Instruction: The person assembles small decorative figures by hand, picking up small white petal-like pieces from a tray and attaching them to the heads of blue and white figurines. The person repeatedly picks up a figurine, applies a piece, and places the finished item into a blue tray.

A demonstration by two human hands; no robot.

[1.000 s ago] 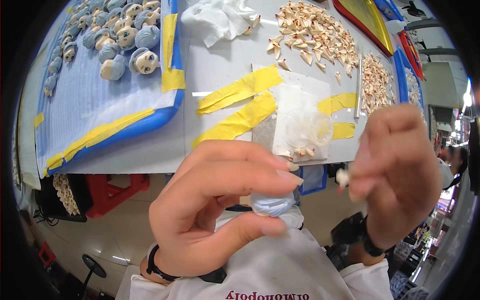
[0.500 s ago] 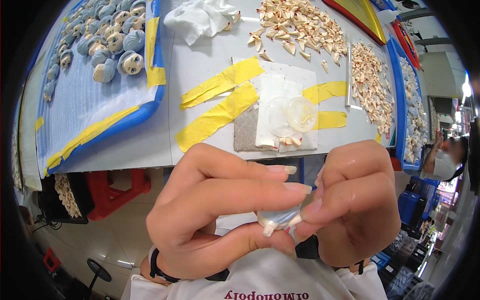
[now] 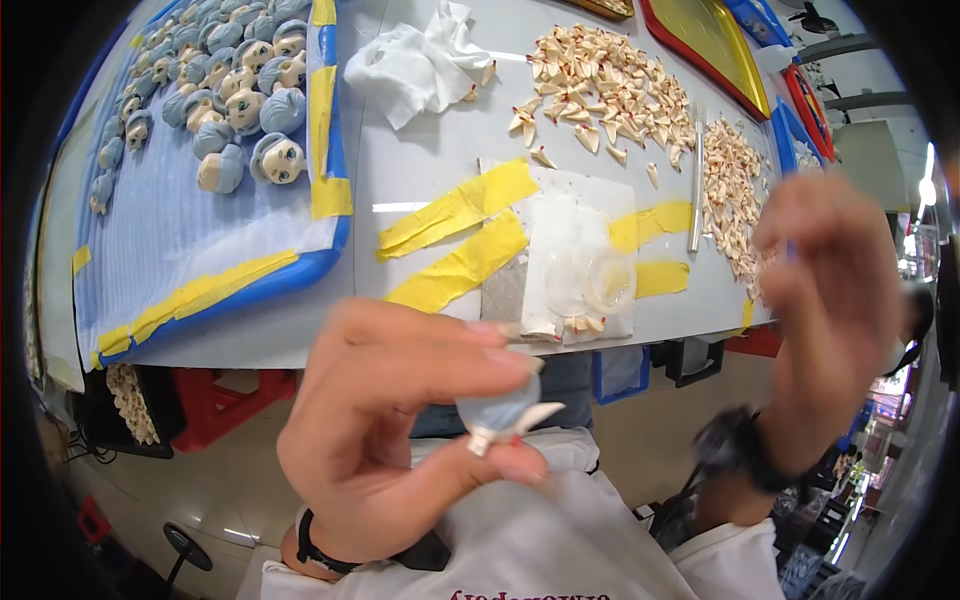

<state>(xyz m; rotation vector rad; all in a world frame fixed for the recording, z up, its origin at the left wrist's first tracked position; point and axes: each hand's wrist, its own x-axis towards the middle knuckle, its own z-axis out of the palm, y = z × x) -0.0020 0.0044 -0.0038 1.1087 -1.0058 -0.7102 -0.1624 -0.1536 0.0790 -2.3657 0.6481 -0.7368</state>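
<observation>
Between the thumb and fingers of my left hand (image 3: 375,400) is a small doll head (image 3: 498,408) with light blue hair, held in front of my chest. A cream pointed ear-like piece (image 3: 541,415) sticks out from its right side, with a touch of red at its base. My right hand (image 3: 835,265) is raised at the right, blurred by motion, so its fingers cannot be read. It is nearest to the right-hand pile of cream pointed pieces (image 3: 730,190) and the blue bin edge behind it. Clear round dishes (image 3: 609,281) rest on the taped work pad (image 3: 505,287).
A blue tray (image 3: 325,255) at the left holds several blue-haired doll heads (image 3: 242,110). A white cloth (image 3: 410,70) lies at the back, beside a larger pile of pointed pieces (image 3: 610,85). A metal bar (image 3: 697,185) separates the two piles. Yellow tape (image 3: 455,265) crosses the table.
My right hand has left the doll head and swung up and right. My left hand keeps its hold on the head, shifted slightly left, and the pointed piece now shows on it.
</observation>
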